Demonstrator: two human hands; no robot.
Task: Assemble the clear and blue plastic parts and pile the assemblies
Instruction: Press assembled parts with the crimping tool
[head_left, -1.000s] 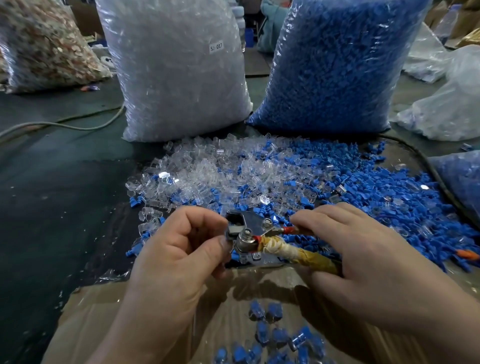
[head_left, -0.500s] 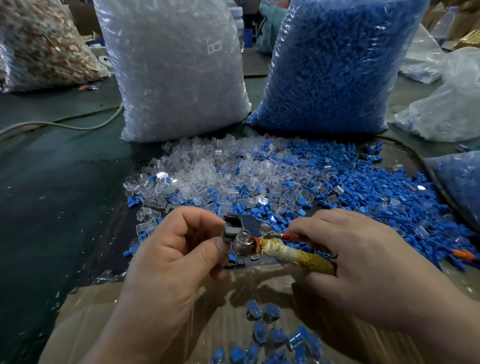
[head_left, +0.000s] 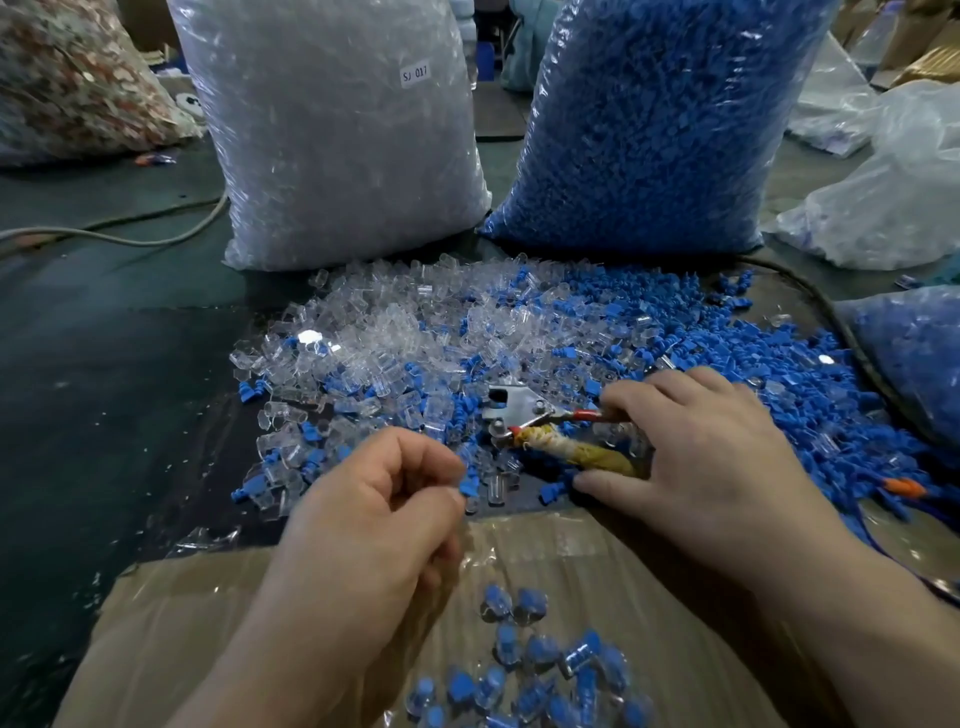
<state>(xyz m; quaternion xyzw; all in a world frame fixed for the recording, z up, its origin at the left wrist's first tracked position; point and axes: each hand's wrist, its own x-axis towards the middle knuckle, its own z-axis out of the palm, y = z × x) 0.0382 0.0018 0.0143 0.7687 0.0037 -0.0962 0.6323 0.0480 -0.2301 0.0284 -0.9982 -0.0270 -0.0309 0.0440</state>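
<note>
Loose clear caps (head_left: 374, 332) and blue plugs (head_left: 701, 332) lie spread on the dark table. My right hand (head_left: 701, 467) grips the handles of metal pliers (head_left: 511, 405), one handle wrapped in yellow tape and the other red, and the tool rests on the parts. My left hand (head_left: 374, 519) is blurred, with its fingers curled. Thumb and index finger pinch together, and a small blue piece shows at their tips. It hovers left of the pliers' head, apart from it. A pile of blue-and-clear assemblies (head_left: 524, 670) lies on the cardboard sheet (head_left: 208, 623) below my hands.
A big bag of clear parts (head_left: 332, 130) and a big bag of blue parts (head_left: 649, 119) stand behind the heap. More plastic bags (head_left: 883, 208) sit at the right, and another blue-filled bag (head_left: 924, 353) at the right edge. A cable (head_left: 130, 236) crosses the table at left.
My left hand has pulled back from the pliers' head, down and to the left. The pliers and my right hand have sunk onto the heap of parts.
</note>
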